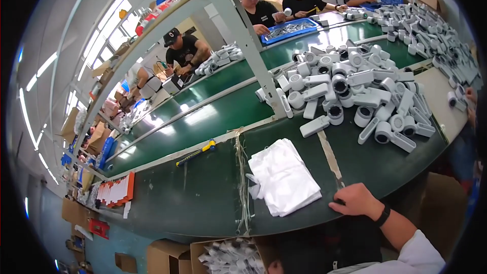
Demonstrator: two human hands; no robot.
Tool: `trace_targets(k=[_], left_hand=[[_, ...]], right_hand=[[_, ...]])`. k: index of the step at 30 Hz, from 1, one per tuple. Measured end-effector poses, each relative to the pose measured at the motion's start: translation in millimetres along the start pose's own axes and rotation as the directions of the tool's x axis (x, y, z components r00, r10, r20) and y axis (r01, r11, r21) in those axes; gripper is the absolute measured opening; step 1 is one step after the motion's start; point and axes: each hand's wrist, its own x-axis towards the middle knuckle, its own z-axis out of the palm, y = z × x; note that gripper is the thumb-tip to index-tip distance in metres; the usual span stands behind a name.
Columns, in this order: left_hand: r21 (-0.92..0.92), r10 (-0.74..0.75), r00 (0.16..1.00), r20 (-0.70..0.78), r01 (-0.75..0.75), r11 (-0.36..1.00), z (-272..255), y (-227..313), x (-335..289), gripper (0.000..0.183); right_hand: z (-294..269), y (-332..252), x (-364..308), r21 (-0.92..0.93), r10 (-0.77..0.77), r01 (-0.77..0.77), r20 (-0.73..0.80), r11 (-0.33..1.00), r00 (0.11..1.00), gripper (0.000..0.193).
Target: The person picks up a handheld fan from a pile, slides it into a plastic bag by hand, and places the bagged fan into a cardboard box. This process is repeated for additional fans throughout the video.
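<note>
Right hand [359, 201] rests on bench [195, 208], fingers curled, empty; plastic [285, 177] left of them, parts [373, 101] heaped beyond; left hand [275, 267]: grip unclear.

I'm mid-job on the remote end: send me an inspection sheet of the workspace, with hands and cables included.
Surface: dark green bench, crossed by a frayed strip and a tan tape strip.
Things at hand: white plastic stack; heap of grey-white devices behind it.
Clutter: yellow-and-blue tool; orange-and-white cards.
Right hand: curled at the bench edge; contents unclear.
Left hand: barely visible at the lower edge; grip unclear.
Cables: nothing seen on the bench.
Surroundings: glossy green conveyor; co-workers beyond it.
</note>
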Motion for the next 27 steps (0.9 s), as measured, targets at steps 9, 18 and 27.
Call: trace_targets(k=[9,18,27], left_hand=[[-0.398,0.29,0.923,-0.253,-0.373,0.838,-118,236,-40,0.013],[-0.586,0.376,0.823,-0.425,-0.567,0.58,-158,372,50,0.012],[-0.592,0.266,0.872,-0.411,-0.477,0.65,-138,372,91,0.016]], right_hand=[[2,2,-10,0.082,0.016,-0.009,-0.089,0.997,0.996,0.021],[-1,-3,-10,0.097,0.056,-0.05,-0.058,0.994,0.997,0.02],[-3,-1,-4,0.082,0.066,-0.062,-0.045,0.995,0.997,0.021]])
